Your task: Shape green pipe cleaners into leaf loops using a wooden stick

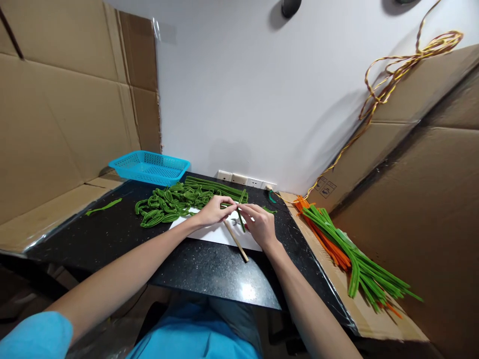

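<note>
My left hand (216, 210) and my right hand (260, 225) meet above a white sheet of paper (204, 233). Both have their fingertips pinched together on a dark green pipe cleaner (241, 220), which sticks out above and below the fingers. Under the hands a thin wooden stick (236, 242) lies slanted across the paper's front edge. A small metal tool with a bit of red shows partly behind my right fingers; its kind is hard to make out. To the left is a heap of green pipe cleaners bent into loops (168, 202), with straight green pipe cleaners (217, 187) behind.
A blue plastic basket (149, 168) stands at the back left. One light green strip (104, 206) lies on the black table (220, 269). Orange (329, 244) and bright green pipe cleaners (352, 252) lie on cardboard at right. Cardboard walls flank both sides; sockets (247, 180) line the back wall.
</note>
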Demonstrator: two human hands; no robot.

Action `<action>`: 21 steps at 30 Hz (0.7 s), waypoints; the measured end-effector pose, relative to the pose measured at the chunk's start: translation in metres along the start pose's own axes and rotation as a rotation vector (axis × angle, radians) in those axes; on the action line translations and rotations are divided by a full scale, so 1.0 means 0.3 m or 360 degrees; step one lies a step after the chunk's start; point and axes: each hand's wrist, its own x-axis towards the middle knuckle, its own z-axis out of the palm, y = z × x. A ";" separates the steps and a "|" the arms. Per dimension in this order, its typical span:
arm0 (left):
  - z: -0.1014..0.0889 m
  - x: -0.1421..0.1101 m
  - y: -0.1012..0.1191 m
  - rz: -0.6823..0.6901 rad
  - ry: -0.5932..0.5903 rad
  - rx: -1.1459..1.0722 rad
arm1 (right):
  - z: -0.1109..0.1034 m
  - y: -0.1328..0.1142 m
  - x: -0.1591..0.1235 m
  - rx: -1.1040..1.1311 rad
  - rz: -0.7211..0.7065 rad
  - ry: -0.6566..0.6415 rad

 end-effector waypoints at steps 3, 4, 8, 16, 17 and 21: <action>-0.003 0.004 -0.005 -0.0077 -0.0054 -0.0101 | -0.005 0.006 0.002 0.0002 -0.0017 -0.0006; -0.004 0.005 -0.003 -0.0097 -0.0066 -0.0134 | -0.006 0.007 0.003 0.0004 -0.0025 -0.0012; -0.007 0.003 0.015 -0.0144 -0.0085 -0.0227 | -0.015 0.000 0.007 -0.0033 -0.0086 -0.0017; -0.014 -0.003 0.027 -0.0077 -0.0088 -0.0214 | -0.019 -0.005 -0.001 -0.0048 -0.0116 -0.0114; -0.016 -0.003 0.025 -0.0045 -0.0079 -0.0191 | -0.017 -0.002 -0.004 -0.0036 -0.0129 -0.0142; -0.020 -0.005 0.026 0.0113 -0.0014 -0.0053 | -0.009 0.007 -0.013 0.0026 -0.0114 -0.0178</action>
